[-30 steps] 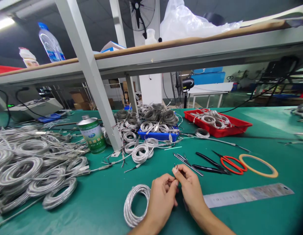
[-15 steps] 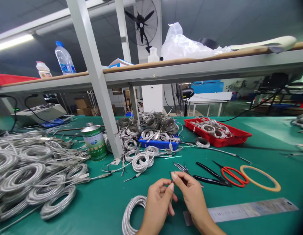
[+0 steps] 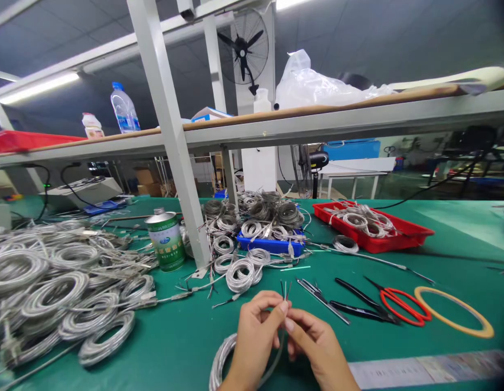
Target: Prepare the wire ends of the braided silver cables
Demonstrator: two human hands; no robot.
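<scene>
Thumb and fingers of my left hand (image 3: 258, 334) pinch the end of a clear-jacketed cable, whose thin split wires (image 3: 285, 290) stick up above the fingertips. My right hand (image 3: 315, 342) is closed on the same cable just below and to the right, its thumb touching near the left fingertips. From between the hands the cable curves down to a silver coil (image 3: 222, 361), partly hidden behind my left hand. Tweezers (image 3: 323, 301) lie beyond my right hand, with black-handled pliers (image 3: 360, 304) further right. A metal ruler (image 3: 423, 370) runs along the right front.
Red scissors (image 3: 404, 305) and a yellow tape ring (image 3: 453, 312) lie at right. Many cable coils (image 3: 56, 288) pile up at left beside a green can (image 3: 165, 240). Further back are a blue tray (image 3: 270, 247), a red tray (image 3: 374, 244) and a shelf post (image 3: 174, 130).
The head view has shifted, so the scene sits lower. My right hand has moved from the wire tips down onto the cable below my left fingertips; the wires now stand more exposed.
</scene>
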